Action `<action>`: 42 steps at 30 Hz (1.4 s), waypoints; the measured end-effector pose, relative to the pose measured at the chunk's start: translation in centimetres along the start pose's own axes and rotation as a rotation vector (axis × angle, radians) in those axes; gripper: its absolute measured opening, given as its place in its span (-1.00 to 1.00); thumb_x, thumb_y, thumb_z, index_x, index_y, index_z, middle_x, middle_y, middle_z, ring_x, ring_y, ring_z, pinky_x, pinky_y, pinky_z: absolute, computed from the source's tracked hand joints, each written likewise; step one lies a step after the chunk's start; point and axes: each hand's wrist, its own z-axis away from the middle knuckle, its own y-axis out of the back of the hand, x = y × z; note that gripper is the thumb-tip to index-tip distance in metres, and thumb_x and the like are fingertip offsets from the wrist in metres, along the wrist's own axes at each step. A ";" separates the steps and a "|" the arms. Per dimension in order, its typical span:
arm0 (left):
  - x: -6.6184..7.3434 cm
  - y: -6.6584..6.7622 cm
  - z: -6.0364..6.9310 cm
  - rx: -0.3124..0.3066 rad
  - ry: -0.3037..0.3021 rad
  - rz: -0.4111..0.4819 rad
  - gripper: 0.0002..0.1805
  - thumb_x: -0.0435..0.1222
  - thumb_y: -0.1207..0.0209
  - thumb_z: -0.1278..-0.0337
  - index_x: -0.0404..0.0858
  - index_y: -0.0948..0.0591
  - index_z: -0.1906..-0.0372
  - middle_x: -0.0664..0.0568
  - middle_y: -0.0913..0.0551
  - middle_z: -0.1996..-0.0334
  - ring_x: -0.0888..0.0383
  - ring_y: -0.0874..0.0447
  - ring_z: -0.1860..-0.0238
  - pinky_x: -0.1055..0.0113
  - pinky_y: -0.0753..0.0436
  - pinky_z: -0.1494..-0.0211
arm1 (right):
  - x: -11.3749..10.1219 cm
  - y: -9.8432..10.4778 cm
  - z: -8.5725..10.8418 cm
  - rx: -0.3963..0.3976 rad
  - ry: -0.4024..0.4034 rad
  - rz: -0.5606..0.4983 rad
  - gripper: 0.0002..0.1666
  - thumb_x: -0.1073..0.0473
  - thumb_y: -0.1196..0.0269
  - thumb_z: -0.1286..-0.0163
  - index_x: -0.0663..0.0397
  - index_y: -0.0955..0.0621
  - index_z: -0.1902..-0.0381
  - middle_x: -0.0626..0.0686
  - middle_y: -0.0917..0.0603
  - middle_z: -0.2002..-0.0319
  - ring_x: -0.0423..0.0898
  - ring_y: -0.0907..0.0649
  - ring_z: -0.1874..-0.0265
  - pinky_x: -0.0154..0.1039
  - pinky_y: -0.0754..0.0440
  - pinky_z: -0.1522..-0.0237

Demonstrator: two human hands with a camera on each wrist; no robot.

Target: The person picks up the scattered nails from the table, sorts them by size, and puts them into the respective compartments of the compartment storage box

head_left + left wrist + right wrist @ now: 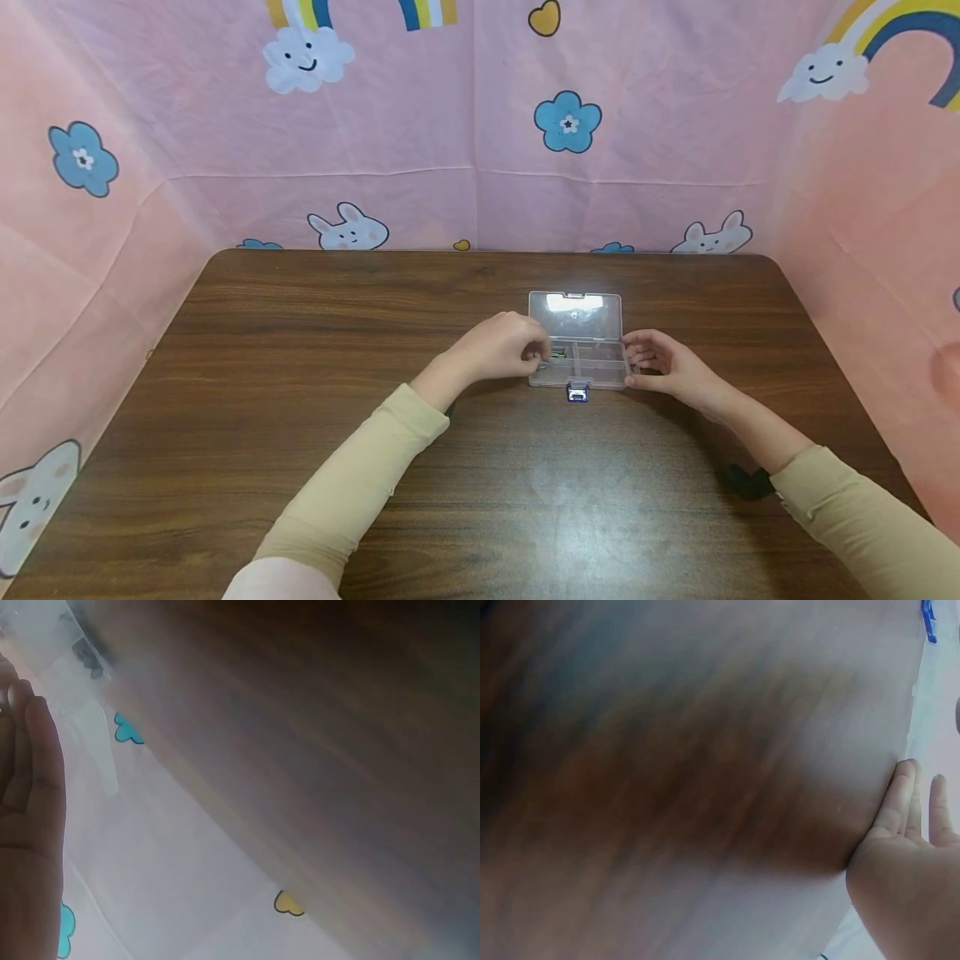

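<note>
A clear plastic compartment box point(600, 367) lies on the table with its see-through lid point(574, 321) swung back. On its front edge is a blue latch point(577, 392). Several small, thin dark-green pieces point(558, 352) sit in the back left compartment; their kind is too small to tell. My left hand point(501, 343) bends its fingers down at the box's left end. Its fingertips are partly hidden, so whether they pinch something is unclear. At the right end, my right hand point(667, 367) touches the box with thumb and fingers. Its fingers point(900, 799) look nearly straight in the right wrist view.
The box stands on a brown wood-grain table point(337, 333), right of its middle. Pink patterned cloth point(480, 125) hangs behind the table and along both sides. A bright light reflection lies on the tabletop in front of the box.
</note>
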 end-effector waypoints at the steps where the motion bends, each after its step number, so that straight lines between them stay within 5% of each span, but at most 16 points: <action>1: 0.1 0.0 -0.1 -0.006 -0.007 -0.011 -0.81 -0.48 -0.26 -0.21 -0.17 -0.81 0.25 0.13 -0.78 0.31 0.28 -0.55 0.34 0.45 -0.57 0.20 | 0.0 0.0 0.0 0.000 0.000 -0.001 -0.31 0.36 -0.38 -0.43 0.33 -0.39 -0.44 0.21 -0.53 -0.19 -0.24 -0.58 -0.07 -0.54 -0.56 -0.13; 13: 0.6 -0.4 -0.5 -0.036 -0.057 -0.117 -0.75 -0.52 -0.19 -0.22 -0.17 -0.80 0.27 0.11 -0.80 0.27 0.22 -0.74 0.22 0.29 -0.73 0.05 | -0.1 0.1 0.0 0.004 0.007 0.009 -0.32 0.36 -0.38 -0.44 0.32 -0.39 -0.44 0.19 -0.54 -0.18 -0.24 -0.58 -0.07 -0.55 -0.55 -0.14; 28: 0.5 0.0 0.1 -0.008 -0.073 -0.120 -0.79 -0.49 -0.23 -0.26 -0.16 -0.80 0.23 0.11 -0.79 0.24 0.18 -0.76 0.15 0.26 -0.73 -0.05 | -0.1 0.1 -0.1 0.004 0.011 -0.009 -0.32 0.36 -0.38 -0.44 0.33 -0.39 -0.44 0.20 -0.54 -0.18 -0.23 -0.58 -0.07 -0.55 -0.56 -0.14; 42: -1.1 0.6 3.2 0.049 -0.018 -0.136 -0.87 -0.41 -0.36 -0.25 -0.13 -0.80 0.20 0.13 -0.80 0.22 0.20 -0.76 0.15 0.27 -0.75 -0.05 | 0.1 0.1 0.0 -0.005 -0.009 0.005 -0.32 0.33 -0.37 -0.46 0.31 -0.39 -0.44 0.28 -0.53 -0.22 -0.23 -0.58 -0.08 -0.55 -0.55 -0.15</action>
